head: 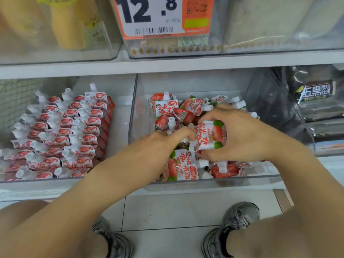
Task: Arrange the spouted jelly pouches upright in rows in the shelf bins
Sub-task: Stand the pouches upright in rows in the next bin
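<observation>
Two clear shelf bins hold red-and-white spouted jelly pouches. In the left bin (119, 108) several pouches (63, 131) stand upright in neat rows, white spouts up. In the right bin (223, 177) the pouches (178, 110) lie jumbled in a heap. My right hand (240, 133) curls round one strawberry pouch (210, 135), holding it sideways above the heap. My left hand (167, 138) reaches in beside it, fingers curled among the pouches; its fingertips are hidden, so what it holds is unclear.
A large price tag reading 12.8 (149, 13) hangs on the upper shelf's bins. Dark packaged goods (316, 101) fill the bin to the right. My knees and grey shoes (240, 218) are on the tiled floor below the shelf edge.
</observation>
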Demonstrator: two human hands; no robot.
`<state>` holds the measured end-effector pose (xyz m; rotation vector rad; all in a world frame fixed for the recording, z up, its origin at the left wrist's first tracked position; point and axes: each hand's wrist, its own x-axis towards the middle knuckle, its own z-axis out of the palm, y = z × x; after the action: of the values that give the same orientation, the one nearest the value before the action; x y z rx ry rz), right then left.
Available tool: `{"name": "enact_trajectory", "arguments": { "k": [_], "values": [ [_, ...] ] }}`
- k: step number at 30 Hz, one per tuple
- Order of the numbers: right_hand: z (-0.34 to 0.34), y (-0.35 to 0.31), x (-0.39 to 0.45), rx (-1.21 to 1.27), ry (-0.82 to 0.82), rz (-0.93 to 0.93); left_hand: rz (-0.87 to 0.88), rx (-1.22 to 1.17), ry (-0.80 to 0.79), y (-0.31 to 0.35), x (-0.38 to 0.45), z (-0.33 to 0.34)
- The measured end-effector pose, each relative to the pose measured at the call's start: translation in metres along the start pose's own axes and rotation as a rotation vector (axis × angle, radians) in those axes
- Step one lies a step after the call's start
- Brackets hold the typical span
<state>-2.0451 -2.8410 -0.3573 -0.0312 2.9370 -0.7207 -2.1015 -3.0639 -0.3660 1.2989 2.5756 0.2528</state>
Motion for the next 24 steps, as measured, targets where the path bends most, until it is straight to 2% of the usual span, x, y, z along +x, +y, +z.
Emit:
{"name": "enact_trajectory", "arguments": {
  "k": [4,8,10,11,13,15,16,19,24],
  "values": [
    [-0.004,0.014,-0.010,-0.059,0.012,0.098,-0.061,-0.032,0.104,-0.009,-0.006,0.000],
    [-0.017,0.016,-0.018,-0.112,0.146,0.198,-0.009,-0.020,0.199,-0.014,-0.013,-0.001],
    [-0.006,0.000,-0.017,-0.103,0.287,0.024,-0.024,0.049,0.147,-0.013,-0.013,-0.005],
    [0.004,-0.011,-0.016,-0.068,0.306,-0.096,-0.041,0.104,0.113,-0.012,-0.011,-0.007],
    [0.028,-0.035,-0.012,-0.048,0.150,-0.217,-0.059,0.267,0.073,-0.009,-0.006,-0.008],
    [0.049,-0.048,-0.002,-0.130,-0.040,-0.203,-0.065,0.436,0.030,-0.005,0.000,-0.007],
    [0.056,-0.048,0.004,-0.188,-0.079,-0.177,-0.073,0.489,-0.001,-0.004,0.002,-0.008],
    [0.058,-0.045,0.017,-0.241,-0.108,-0.128,-0.095,0.464,-0.066,-0.007,0.007,-0.013],
    [0.042,-0.039,0.018,-0.122,-0.101,-0.149,-0.073,0.419,-0.052,-0.011,0.007,-0.012]
  ]
}}
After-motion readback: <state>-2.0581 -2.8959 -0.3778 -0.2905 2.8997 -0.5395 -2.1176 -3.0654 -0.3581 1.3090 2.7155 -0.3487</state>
